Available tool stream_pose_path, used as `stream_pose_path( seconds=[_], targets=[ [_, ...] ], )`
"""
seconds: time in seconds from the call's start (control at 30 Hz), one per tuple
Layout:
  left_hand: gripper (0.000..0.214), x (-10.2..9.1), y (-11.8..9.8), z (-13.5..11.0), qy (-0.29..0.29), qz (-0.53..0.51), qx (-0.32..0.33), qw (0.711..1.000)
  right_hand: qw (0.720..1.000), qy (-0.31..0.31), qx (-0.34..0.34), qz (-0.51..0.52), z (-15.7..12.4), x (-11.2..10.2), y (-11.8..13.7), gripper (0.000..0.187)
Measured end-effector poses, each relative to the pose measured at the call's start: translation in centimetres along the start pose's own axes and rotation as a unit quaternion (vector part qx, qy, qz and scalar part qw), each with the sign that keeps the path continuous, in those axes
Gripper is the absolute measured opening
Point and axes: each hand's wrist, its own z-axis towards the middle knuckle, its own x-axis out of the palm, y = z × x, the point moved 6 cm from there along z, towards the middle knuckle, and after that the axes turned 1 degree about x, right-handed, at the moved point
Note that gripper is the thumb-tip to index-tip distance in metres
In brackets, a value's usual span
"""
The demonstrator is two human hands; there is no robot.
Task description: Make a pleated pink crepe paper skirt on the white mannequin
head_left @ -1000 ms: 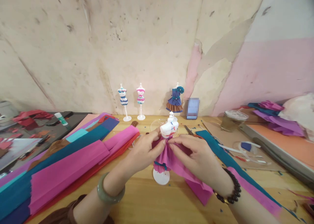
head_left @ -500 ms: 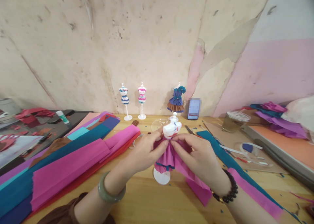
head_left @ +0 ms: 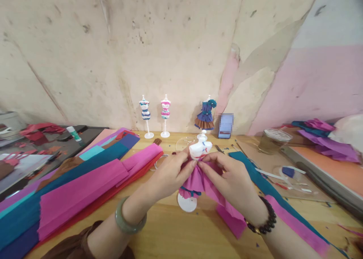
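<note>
A small white dress form (head_left: 199,149) stands on a round white base (head_left: 187,202) in front of me. Magenta crepe paper (head_left: 195,180) is gathered around its waist like a skirt, with a teal strip showing at the hem. My left hand (head_left: 170,172) pinches the gathered paper at the left of the waist, thumb at the front. From the other side, my right hand (head_left: 229,176) pinches the same paper between thumb and fingers. A loose length of it (head_left: 231,221) hangs down under my right hand to the table. The fingertips behind the form are hidden.
Folded crepe paper (head_left: 85,194) in several colours lies at the left, near a glue stick (head_left: 74,133). Two bare dress forms (head_left: 165,113) and a dressed one (head_left: 206,113) stand along the wall beside a phone (head_left: 225,126). A teal strip (head_left: 255,174) and a lidded jar (head_left: 274,141) are at the right.
Both hands keep their pinch on the magenta paper at the waist, with hardly any movement. The whole view has shifted slightly.
</note>
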Motion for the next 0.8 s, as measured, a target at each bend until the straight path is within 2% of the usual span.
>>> stream_pose_path(
  seconds=[0.2, 0.4, 0.8],
  targets=[
    [0.024, -0.24, 0.47, 0.34, -0.007, 0.052, -0.005, 0.999, 0.997, 0.049, 0.028, 0.043, 0.32, -0.33, -0.3, 0.013],
    [0.02, -0.42, 0.46, 0.52, -0.026, 0.08, 0.009, 0.996, 0.996, 0.083, 0.04, 0.008, 0.28, -0.25, -0.46, 0.018],
    [0.024, -0.65, 0.11, 0.07, 0.01, 0.012, -0.011, 1.0, 0.997, 0.074, 0.013, 0.014, 0.4, -0.32, 0.16, 0.014]
  ],
)
